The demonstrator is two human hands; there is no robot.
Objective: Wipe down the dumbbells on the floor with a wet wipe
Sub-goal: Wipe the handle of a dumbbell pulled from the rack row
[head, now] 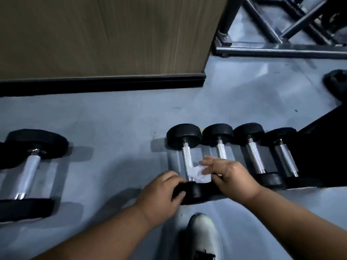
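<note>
My left hand [161, 192] grips the near end of the leftmost dumbbell [187, 160] in the row on the floor, steadying it. My right hand [231, 175] seems to pinch the wet wipe [200, 174] against its handle. Next, I rub along the bar.

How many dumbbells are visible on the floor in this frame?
5. One larger dumbbell lies apart at the left. Four sit side by side at centre-right: the first under the hands, then the second, third and fourth. More may lie outside the frame.
</note>
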